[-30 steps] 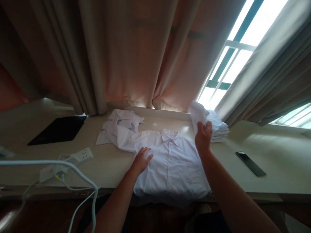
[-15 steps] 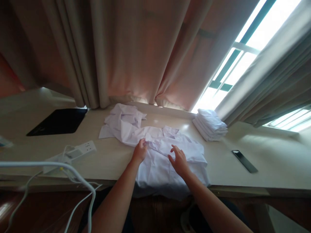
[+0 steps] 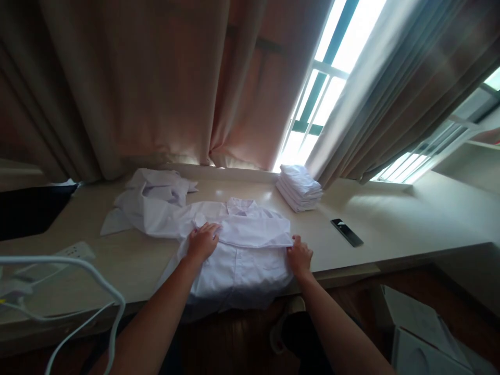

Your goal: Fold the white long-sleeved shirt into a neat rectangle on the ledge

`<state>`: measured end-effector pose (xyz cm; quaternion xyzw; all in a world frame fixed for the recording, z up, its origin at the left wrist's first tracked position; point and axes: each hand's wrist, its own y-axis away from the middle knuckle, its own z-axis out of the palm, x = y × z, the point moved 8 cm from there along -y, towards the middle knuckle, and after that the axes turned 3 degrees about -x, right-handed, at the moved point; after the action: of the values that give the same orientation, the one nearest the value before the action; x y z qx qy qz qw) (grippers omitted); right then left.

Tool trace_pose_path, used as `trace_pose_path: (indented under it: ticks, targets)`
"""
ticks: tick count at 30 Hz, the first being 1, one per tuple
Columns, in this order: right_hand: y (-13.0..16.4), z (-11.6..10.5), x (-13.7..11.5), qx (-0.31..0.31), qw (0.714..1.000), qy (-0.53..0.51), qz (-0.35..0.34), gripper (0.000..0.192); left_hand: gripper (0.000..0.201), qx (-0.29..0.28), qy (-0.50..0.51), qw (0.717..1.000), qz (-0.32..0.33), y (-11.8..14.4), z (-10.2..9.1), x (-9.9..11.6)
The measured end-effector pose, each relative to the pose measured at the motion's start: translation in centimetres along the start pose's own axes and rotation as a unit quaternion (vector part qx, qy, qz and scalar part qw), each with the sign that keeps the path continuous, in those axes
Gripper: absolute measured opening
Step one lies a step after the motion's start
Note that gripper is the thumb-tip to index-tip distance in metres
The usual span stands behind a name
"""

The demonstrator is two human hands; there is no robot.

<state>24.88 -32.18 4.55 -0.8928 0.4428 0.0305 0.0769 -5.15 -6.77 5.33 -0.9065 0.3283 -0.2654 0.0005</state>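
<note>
Pressing flat on the shirt (image 3: 238, 250), the left hand (image 3: 202, 241) lay open near the collar side, pinning the cloth where a sleeve had been folded across. The right hand (image 3: 300, 256) pinched the shirt's right edge between fingers and thumb. The shirt lay face up at the front edge of the table (image 3: 390, 229), its hem hanging over. To fold well, I judged the left palm should hold firm while the right drew the edge taut and straight, keeping the fold line even and wrinkles smoothed.
</note>
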Motion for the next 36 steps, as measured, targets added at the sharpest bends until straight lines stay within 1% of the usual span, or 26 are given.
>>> trace_pose_path:
  ticks: [2, 5, 8, 10, 12, 13, 15, 17, 19, 21, 23, 24, 26, 28, 30, 32, 34, 36]
  targets:
    - [-1.1, 0.2, 1.7, 0.0, 1.0, -0.003, 0.012, 0.04, 0.039, -0.001, -0.02, 1.0, -0.009, 0.3, 0.7, -0.1]
    - [-2.8, 0.3, 4.7, -0.003, 1.0, 0.006, 0.006, 0.045, 0.041, -0.042, -0.053, 0.998, 0.008, 0.7, 2.2, 0.5]
    - [-4.7, 0.4, 7.2, -0.026, 0.997, 0.057, -0.035, 0.049, 0.045, -0.082, -0.07, 0.993, 0.057, 0.9, 3.4, 2.2]
    - [-5.8, 0.6, 8.9, -0.045, 0.996, 0.069, -0.041, 0.054, 0.045, -0.083, -0.066, 0.991, 0.084, 1.1, 3.7, 3.5]
    - [-6.1, 0.9, 10.0, -0.053, 0.996, 0.06, -0.043, 0.062, 0.038, -0.079, -0.06, 0.99, 0.1, 1.1, 3.6, 4.4]
    - [-6.0, 1.1, 10.2, -0.052, 0.996, 0.054, -0.051, 0.067, 0.033, -0.077, -0.059, 0.99, 0.104, 1.0, 3.4, 4.7]
    - [-5.4, 1.7, 10.1, -0.051, 0.993, 0.052, -0.089, 0.074, 0.02, -0.073, -0.06, 0.99, 0.104, 0.7, 2.9, 4.9]
    - [-4.7, 2.8, 9.6, -0.079, 0.986, 0.062, -0.133, 0.073, 0.014, -0.065, -0.063, 0.991, 0.103, 0.2, 2.4, 4.8]
    - [-4.3, 4.0, 9.5, -0.125, 0.978, 0.069, -0.15, 0.068, 0.014, -0.065, -0.058, 0.991, 0.106, -0.4, 2.0, 4.4]
    - [-4.3, 4.6, 9.8, -0.159, 0.975, 0.067, -0.14, 0.064, 0.018, -0.084, -0.043, 0.99, 0.109, -0.8, 2.1, 4.0]
    - [-4.4, 4.6, 10.1, -0.174, 0.974, 0.065, -0.132, 0.064, 0.023, -0.111, -0.033, 0.988, 0.103, -1.0, 2.4, 3.5]
    - [-4.4, 4.4, 10.1, -0.177, 0.973, 0.067, -0.13, 0.069, 0.026, -0.117, -0.036, 0.988, 0.096, -0.9, 2.5, 3.2]
    - [-4.3, 3.6, 9.7, -0.169, 0.974, 0.071, -0.131, 0.088, 0.03, -0.114, -0.048, 0.989, 0.082, -0.8, 2.5, 2.6]
    - [-4.1, 2.5, 8.3, -0.136, 0.978, 0.067, -0.141, 0.1, 0.033, -0.104, -0.057, 0.99, 0.076, -0.7, 2.6, 2.3]
    - [-3.8, 1.5, 6.1, -0.083, 0.984, 0.052, -0.151, 0.097, 0.035, -0.109, -0.063, 0.989, 0.076, -0.5, 3.1, 2.0]
    - [-3.4, 1.4, 3.7, -0.049, 0.987, 0.028, -0.151, 0.088, 0.041, -0.128, -0.064, 0.987, 0.076, -0.3, 3.8, 2.0]
    - [-2.6, 2.6, 1.0, -0.072, 0.983, 0.008, -0.167, 0.082, 0.048, -0.146, -0.055, 0.985, 0.078, 0.0, 4.2, 2.1]
    - [-1.7, 3.8, -1.5, -0.103, 0.976, -0.002, -0.19, 0.078, 0.051, -0.147, -0.039, 0.985, 0.081, 0.3, 3.7, 2.3]
